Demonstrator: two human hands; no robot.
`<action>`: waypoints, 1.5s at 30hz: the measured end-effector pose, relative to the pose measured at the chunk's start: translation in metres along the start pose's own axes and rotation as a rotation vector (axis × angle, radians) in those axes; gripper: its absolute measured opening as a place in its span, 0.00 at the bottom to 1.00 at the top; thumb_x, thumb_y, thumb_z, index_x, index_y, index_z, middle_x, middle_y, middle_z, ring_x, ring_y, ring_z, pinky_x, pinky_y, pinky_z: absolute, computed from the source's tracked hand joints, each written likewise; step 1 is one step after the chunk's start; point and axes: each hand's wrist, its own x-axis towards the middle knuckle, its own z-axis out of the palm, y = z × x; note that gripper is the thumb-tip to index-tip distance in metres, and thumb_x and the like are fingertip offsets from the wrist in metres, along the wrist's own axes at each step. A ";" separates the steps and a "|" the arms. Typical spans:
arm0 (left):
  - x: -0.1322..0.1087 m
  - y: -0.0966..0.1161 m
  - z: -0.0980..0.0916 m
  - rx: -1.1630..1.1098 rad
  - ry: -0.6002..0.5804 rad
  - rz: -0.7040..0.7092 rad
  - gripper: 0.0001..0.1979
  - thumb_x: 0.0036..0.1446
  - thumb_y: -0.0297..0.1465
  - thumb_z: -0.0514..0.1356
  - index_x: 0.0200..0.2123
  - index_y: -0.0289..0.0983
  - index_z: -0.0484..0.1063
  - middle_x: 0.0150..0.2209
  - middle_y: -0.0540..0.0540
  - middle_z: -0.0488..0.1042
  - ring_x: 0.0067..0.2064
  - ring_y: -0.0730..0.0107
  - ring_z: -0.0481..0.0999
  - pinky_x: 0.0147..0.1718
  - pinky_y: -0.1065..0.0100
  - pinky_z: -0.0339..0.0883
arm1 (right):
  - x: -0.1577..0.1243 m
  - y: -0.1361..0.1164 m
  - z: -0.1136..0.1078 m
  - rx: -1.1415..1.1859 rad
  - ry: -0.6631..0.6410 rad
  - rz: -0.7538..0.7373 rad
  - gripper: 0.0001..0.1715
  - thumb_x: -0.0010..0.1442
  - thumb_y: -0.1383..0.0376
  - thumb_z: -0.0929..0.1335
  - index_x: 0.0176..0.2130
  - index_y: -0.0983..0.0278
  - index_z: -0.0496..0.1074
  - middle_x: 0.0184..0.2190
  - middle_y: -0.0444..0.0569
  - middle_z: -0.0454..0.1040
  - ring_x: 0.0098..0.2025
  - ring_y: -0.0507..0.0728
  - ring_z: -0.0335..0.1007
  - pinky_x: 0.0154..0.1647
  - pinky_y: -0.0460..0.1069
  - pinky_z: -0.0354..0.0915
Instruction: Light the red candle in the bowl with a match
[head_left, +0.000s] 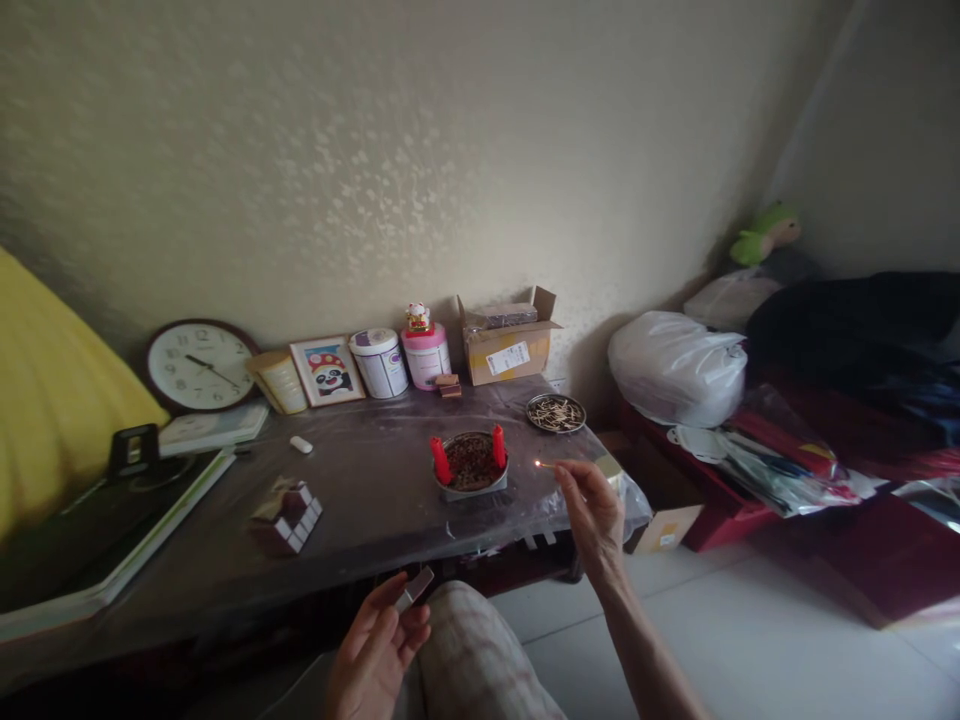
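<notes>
Pinched in my right hand point(592, 503) is a thin match point(549, 465), its tip glowing with a small flame to the left of my fingers. My left hand point(379, 635), low in front of my knee, grips a matchbox point(415, 588) between thumb and fingers. Between the hands and farther back, a round bowl point(470, 490) filled with dark grains stands on the table. Two red candles, one at its left side point(440, 461) and one at its right point(499, 446), rise from the grains; I see no flame on either.
A dish of matchsticks point(556, 412) sits at the table's right end. Stacked small boxes point(287, 517) lie at left. Along the wall stand a clock point(201, 365), a panda picture point(328, 371), two canisters point(379, 364) and an open carton point(510, 350). White bags point(679, 368) are piled at right.
</notes>
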 end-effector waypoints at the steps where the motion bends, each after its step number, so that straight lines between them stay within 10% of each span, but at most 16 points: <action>1: 0.000 0.000 0.000 0.000 -0.005 0.001 0.19 0.38 0.38 0.74 0.37 0.42 0.80 0.37 0.46 0.84 0.35 0.65 0.80 0.35 0.66 0.74 | 0.001 0.000 0.001 0.003 -0.008 -0.001 0.11 0.58 0.57 0.70 0.34 0.62 0.75 0.31 0.47 0.76 0.34 0.56 0.72 0.37 0.50 0.67; 45: 0.004 0.006 -0.013 -0.028 0.048 -0.007 0.19 0.36 0.38 0.75 0.35 0.42 0.81 0.37 0.43 0.84 0.34 0.62 0.80 0.35 0.63 0.74 | 0.044 0.004 0.049 0.060 -0.103 0.007 0.12 0.55 0.55 0.70 0.32 0.62 0.75 0.32 0.47 0.78 0.34 0.56 0.74 0.37 0.50 0.69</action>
